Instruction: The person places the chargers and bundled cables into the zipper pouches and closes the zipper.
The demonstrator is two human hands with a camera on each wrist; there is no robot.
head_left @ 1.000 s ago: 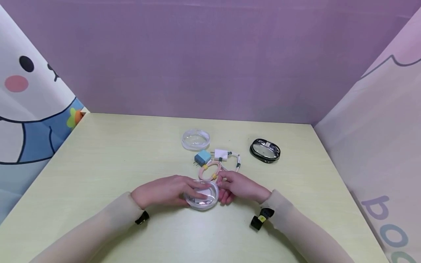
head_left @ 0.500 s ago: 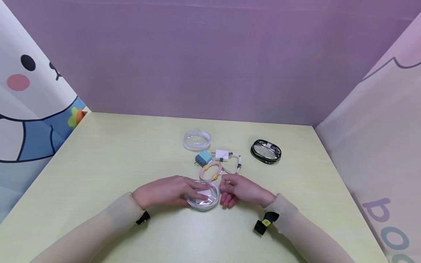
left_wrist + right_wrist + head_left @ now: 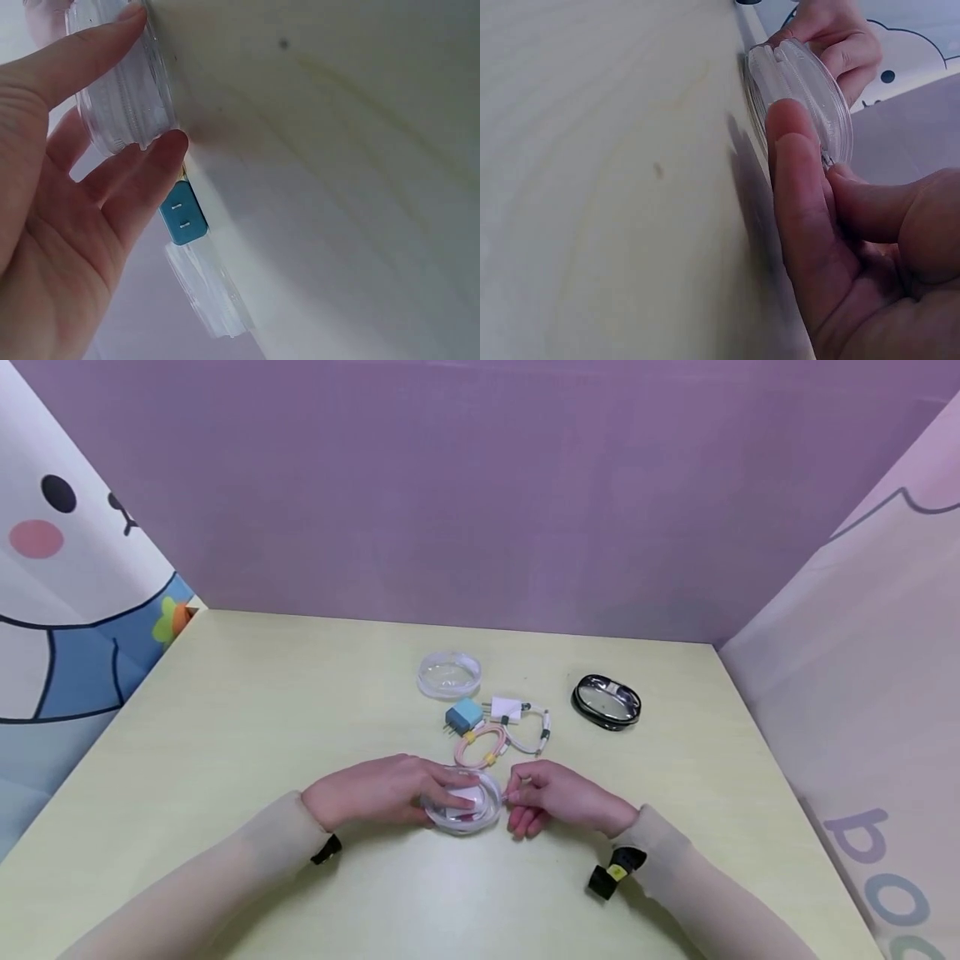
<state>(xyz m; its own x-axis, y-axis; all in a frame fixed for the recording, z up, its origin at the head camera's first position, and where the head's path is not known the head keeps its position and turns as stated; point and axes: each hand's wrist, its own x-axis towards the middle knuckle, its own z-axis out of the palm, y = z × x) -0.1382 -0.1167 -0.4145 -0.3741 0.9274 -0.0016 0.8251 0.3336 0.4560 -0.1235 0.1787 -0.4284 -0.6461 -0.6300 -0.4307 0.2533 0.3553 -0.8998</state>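
Note:
My left hand (image 3: 393,792) holds a round clear zip pouch (image 3: 486,814) close over the table, fingers across its top. In the left wrist view the thumb lies on one face of the clear pouch (image 3: 124,97) and the fingertips are at its other side. Something white shows inside. At the pouch's right edge, my right hand (image 3: 558,797) pinches the zipper pull between thumb and forefinger. The right wrist view shows the zipper running round the pouch wall (image 3: 810,90), with the small pull (image 3: 827,157) mostly hidden by the fingertips.
Just behind the hands lie a blue charger plug (image 3: 465,716), a white charger plug (image 3: 506,709), a coiled pink cable (image 3: 460,755) and a looped white cable (image 3: 546,727). Farther back are another round clear case (image 3: 448,693) and a black-rimmed clear pouch (image 3: 606,702).
My right hand has shifted a little right and nearer to me along the pouch's edge, uncovering the end of the white cable. The left hand keeps its hold with little movement.

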